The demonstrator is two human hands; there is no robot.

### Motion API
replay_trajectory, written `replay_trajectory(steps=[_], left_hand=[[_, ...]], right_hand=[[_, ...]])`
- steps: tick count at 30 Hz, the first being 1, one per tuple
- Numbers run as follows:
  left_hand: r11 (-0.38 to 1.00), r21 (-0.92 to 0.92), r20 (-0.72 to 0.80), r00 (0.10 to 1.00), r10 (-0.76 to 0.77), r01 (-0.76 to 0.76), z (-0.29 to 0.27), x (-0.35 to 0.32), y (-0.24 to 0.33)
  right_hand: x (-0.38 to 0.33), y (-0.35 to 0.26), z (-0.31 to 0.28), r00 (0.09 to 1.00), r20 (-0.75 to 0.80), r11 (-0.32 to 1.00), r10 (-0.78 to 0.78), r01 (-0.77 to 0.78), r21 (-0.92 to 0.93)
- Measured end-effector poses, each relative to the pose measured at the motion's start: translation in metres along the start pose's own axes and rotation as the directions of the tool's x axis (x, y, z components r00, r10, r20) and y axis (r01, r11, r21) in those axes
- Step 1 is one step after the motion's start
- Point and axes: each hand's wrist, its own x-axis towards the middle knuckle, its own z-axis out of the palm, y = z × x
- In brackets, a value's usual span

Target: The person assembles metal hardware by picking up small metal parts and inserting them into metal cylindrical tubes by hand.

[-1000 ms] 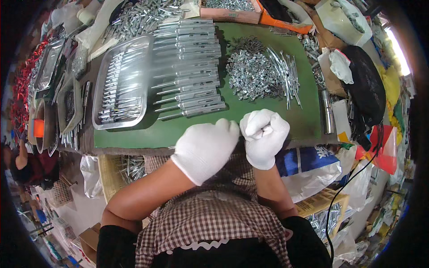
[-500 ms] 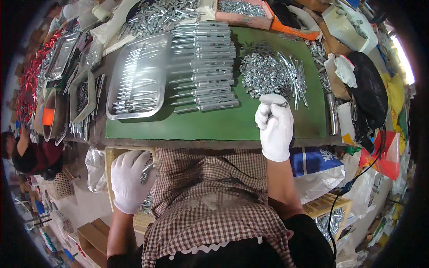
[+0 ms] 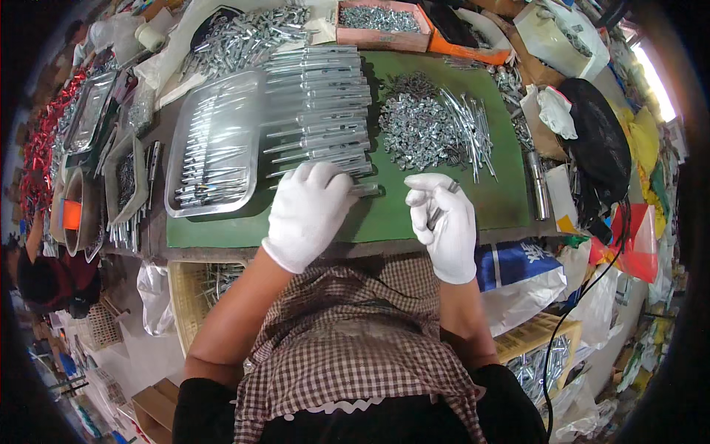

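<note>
My left hand [image 3: 307,211], in a white glove, is curled over the nearest of the silver metal tubes [image 3: 364,190] lying in a row on the green mat. That tube's right end sticks out past the fingers; the fingertips are hidden. My right hand [image 3: 446,229], gloved too, is closed, palm turned up, near the mat's front edge. A small metal piece [image 3: 435,218] shows between its thumb and fingers, too covered to name. Just beyond it lie a heap of small silver metal parts [image 3: 418,132] and a bundle of thin metal rods [image 3: 470,129].
Left of the tubes, a clear plastic tray [image 3: 174,194] holds thin rods. Behind stand a pink box [image 3: 342,35] of small parts and a large pile of metal pieces [image 3: 244,37]. A yellow basket [image 3: 188,296] sits below the table edge. A black cable [image 3: 566,318] hangs at right.
My left hand has come up from the yellow basket to the nearest tube in the row. My right hand stays closed near the small parts. The view has shifted slightly.
</note>
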Motion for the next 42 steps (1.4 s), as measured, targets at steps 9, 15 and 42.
replay_trajectory(steps=[9, 15, 42], left_hand=[[0.971, -0.035, 0.124, 0.963, 0.238, -0.236, -0.038, 0.012, 0.025], [0.963, -0.182, -0.003, 0.979, 0.202, -0.199, -0.036, 0.001, 0.014], [0.987, -0.133, 0.122, 0.990, -0.072, 0.088, -0.005, -0.004, 0.052]], right_hand=[[-0.010, -0.026, 0.025, 0.970, -0.008, 0.893, 0.242, -0.226, -0.390], [-0.015, -0.032, 0.019, 0.972, 0.001, 0.905, 0.236, -0.220, -0.363], [0.028, -0.008, -0.024, 0.871, 0.181, 0.049, -0.458, 0.228, -0.973]])
